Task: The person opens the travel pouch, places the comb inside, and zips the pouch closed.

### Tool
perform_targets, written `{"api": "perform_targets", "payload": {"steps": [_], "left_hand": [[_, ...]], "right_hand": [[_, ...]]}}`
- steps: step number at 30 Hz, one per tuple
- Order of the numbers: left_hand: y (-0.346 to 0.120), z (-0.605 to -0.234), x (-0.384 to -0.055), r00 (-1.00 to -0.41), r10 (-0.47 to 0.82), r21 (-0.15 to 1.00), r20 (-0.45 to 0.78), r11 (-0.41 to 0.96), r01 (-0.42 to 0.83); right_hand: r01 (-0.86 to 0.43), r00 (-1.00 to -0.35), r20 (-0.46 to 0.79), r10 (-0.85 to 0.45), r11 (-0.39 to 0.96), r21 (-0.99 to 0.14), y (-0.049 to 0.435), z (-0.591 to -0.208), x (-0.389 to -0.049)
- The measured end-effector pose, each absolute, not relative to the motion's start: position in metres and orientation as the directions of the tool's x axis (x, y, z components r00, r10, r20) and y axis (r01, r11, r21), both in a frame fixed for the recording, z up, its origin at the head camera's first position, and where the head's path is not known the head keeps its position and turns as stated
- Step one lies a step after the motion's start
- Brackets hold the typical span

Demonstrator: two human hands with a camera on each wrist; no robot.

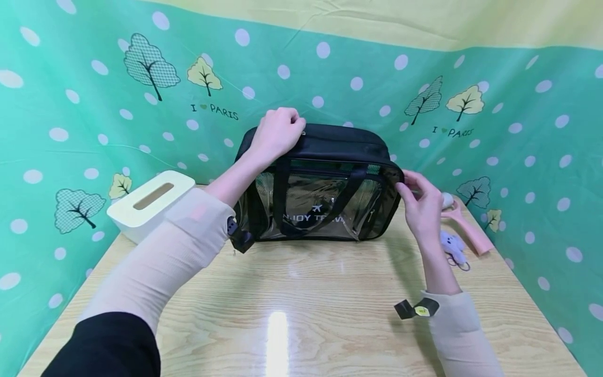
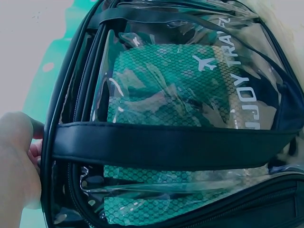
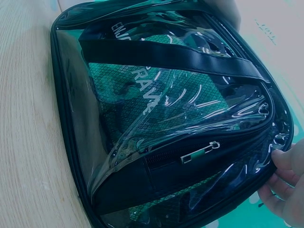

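Note:
A black travel bag (image 1: 320,178) with clear plastic panels and white "ENJOY TRAVEL" lettering stands upright at the back of the table. My left hand (image 1: 279,131) is at its top edge with the fingers curled; the fingertips are hidden behind the rim in the left wrist view, where the hand (image 2: 16,161) shows at the left. My right hand (image 1: 421,201) pinches the bag's upper right corner between thumb and fingers. Black strap handles (image 2: 156,145) hang across the front. A metal zipper pull (image 3: 199,153) shows on the side in the right wrist view.
A white tissue box (image 1: 151,201) stands left of the bag. To the right lie a purple plush keychain (image 1: 453,246) and a pink handled object (image 1: 471,233), with a whitish round item (image 1: 447,200) behind. A patterned green curtain (image 1: 330,78) hangs behind the wooden table (image 1: 330,293).

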State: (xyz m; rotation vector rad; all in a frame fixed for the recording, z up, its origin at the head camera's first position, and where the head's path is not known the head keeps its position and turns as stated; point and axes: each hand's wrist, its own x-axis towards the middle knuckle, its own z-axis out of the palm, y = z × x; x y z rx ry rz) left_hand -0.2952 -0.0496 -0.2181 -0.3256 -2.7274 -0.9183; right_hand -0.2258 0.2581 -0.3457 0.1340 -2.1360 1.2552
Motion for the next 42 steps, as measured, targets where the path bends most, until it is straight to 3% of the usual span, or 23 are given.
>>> {"api": "perform_targets", "payload": {"steps": [42], "left_hand": [[0.005,-0.216,-0.301,-0.934,0.185,0.535,0.307,0.778,0.330]], "right_hand": [[-0.402,-0.785,0.578,0.225,0.526,-0.750,0.258,-0.346,-0.227]]}}
